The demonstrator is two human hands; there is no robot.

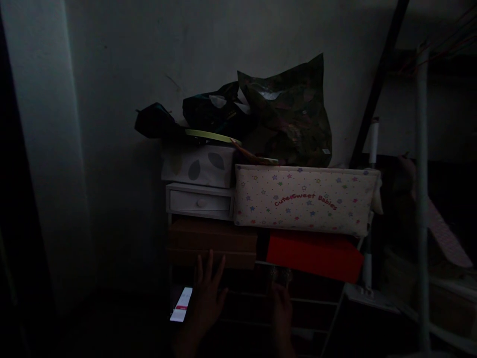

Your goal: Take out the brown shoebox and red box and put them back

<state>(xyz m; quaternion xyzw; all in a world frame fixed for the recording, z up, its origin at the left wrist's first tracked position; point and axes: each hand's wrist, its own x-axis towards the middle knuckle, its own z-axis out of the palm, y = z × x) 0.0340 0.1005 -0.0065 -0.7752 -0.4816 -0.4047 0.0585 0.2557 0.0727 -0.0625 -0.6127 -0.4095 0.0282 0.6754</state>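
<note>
My left hand [206,298] is raised with its fingers spread, just below a brown box [212,243] on a dark shelf rack. A lit phone [181,304] with a white and red screen shows beside that palm; any contact between them is too dark to tell. My right hand [281,313] is dim, its fingers rising toward a small patterned object [279,276] under a red box [315,256]. Whether those fingers touch or hold it is hidden by the darkness.
A cream star-print pouch [305,199] and a white drawer unit [200,201] sit above the boxes, with a leaf-print box [197,166] and dark bags [286,114] piled higher. A white pole [422,199] stands at right, before a wall.
</note>
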